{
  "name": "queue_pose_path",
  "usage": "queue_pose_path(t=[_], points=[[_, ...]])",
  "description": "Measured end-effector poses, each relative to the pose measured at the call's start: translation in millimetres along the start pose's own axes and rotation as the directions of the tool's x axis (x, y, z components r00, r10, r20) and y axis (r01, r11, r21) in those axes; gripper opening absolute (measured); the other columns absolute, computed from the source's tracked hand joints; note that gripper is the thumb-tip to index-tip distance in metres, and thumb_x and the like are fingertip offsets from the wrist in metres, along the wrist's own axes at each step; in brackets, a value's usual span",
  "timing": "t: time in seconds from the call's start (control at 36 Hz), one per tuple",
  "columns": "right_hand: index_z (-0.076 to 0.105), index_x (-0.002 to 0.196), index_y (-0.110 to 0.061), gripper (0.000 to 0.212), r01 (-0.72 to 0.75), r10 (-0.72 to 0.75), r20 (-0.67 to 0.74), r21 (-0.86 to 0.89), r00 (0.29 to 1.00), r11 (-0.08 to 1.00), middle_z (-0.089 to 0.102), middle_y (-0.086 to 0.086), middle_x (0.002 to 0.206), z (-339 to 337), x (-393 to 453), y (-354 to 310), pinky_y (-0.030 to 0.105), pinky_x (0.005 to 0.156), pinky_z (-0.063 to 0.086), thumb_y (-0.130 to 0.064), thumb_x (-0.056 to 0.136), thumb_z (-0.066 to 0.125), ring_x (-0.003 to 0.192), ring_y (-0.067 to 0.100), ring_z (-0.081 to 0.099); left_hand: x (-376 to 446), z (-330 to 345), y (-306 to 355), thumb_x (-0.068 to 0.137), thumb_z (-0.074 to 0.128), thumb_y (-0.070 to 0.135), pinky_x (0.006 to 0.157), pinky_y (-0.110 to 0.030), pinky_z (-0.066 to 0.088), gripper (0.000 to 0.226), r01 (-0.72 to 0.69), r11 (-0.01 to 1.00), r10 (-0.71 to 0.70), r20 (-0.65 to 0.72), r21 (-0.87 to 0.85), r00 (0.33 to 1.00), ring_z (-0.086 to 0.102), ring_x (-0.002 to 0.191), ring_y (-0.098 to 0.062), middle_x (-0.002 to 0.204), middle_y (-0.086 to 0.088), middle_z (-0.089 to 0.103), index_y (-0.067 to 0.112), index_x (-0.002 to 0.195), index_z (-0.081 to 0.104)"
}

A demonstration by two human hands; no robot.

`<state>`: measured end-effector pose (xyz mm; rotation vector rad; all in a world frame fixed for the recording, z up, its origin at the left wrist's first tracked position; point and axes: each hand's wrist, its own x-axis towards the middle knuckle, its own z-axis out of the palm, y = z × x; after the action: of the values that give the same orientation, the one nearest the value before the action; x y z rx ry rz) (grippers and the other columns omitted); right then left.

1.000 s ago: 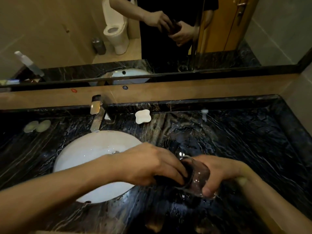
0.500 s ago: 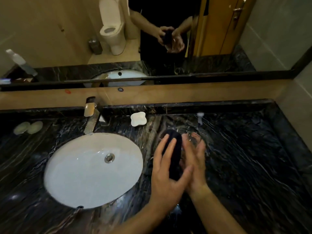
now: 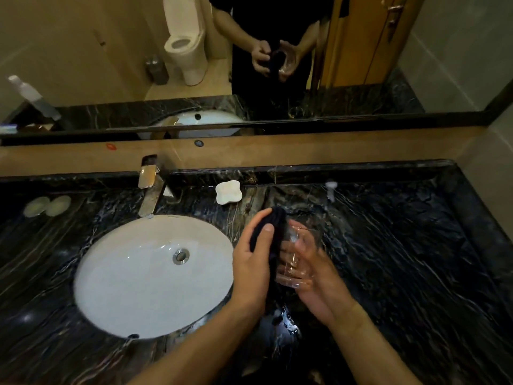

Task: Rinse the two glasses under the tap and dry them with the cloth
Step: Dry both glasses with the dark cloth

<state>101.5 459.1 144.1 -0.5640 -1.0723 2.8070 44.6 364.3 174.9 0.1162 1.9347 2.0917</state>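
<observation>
Over the black marble counter, right of the basin, my right hand point(image 3: 319, 287) holds a clear glass point(image 3: 295, 263) upright, fingers wrapped behind it. My left hand point(image 3: 249, 270) grips a dark cloth point(image 3: 276, 226), thumb on top, and presses it against the glass's left side. The cloth's lower part hangs down between my hands. The mirror shows the same pose. A faint reflection of a second glass point(image 3: 297, 112) stands on the mirrored counter; I cannot make out that glass on the counter itself.
The white oval sink point(image 3: 111, 298) lies left of my hands, with the chrome tap point(image 3: 150, 190) behind it, not running. A white soap dish point(image 3: 228, 192) sits at the back. Two pale round pads point(image 3: 47, 205) lie far left. Water glistens on the counter point(image 3: 388, 245).
My hands moved from the counter's front edge toward the back, and the glass turned from lying sideways to upright. My left fingers, straight half a second ago, now curl round the cloth.
</observation>
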Motion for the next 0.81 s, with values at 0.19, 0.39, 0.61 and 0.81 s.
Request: queue_pose_path(t=[0.19,0.39,0.61,0.81], points=[[0.048,0.141,-0.020,0.053,0.020,-0.025,-0.176,-0.029,0.984,0.999,0.070,0.009,0.121,-3.7,4.4,6.3,0.036,0.073,0.055,-0.026,0.091,0.065,0.098,0.018,0.070,8.0,-1.9,-5.9,0.097,0.062,0.019,0.108,-0.025,0.043,0.034,-0.239,0.924,0.229,0.068,0.298,0.971,0.053,0.125,0.001,0.129,0.018,0.060,0.046,0.117,0.064],[0.050,0.138,-0.010,0.078,0.010,0.000,-0.213,0.045,0.977,0.999,0.063,0.017,0.132,-7.8,10.4,6.4,0.034,0.078,0.059,-0.043,0.074,0.081,0.116,0.031,0.065,-2.1,1.1,-16.9,0.091,0.067,0.017,0.107,-0.020,0.039,0.034,-0.467,0.796,0.424,0.196,0.385,0.884,0.052,0.129,-0.007,0.135,0.008,0.056,0.029,0.123,0.067],[0.072,0.044,-0.014,0.071,-0.051,0.092,-0.158,0.245,0.983,0.968,0.067,0.002,0.054,10.7,3.4,-31.5,0.020,0.050,0.055,-0.048,0.098,0.042,0.048,0.013,0.066,-24.3,-15.2,-39.3,0.091,0.067,0.015,0.104,-0.041,0.049,0.028,-0.784,0.541,0.664,0.417,0.306,0.621,0.057,0.127,-0.019,0.135,-0.003,0.058,0.018,0.119,0.068],[0.078,0.090,-0.004,0.052,-0.112,0.139,-0.058,0.333,0.989,0.936,0.074,0.014,0.090,1.0,3.8,-17.9,0.030,0.072,0.060,-0.048,0.089,0.051,0.081,0.024,0.073,-14.0,-8.4,-28.5,0.093,0.062,0.014,0.112,-0.048,0.039,0.024,-0.787,0.567,0.696,0.370,0.243,0.616,0.055,0.129,-0.025,0.135,-0.004,0.057,0.016,0.116,0.067]])
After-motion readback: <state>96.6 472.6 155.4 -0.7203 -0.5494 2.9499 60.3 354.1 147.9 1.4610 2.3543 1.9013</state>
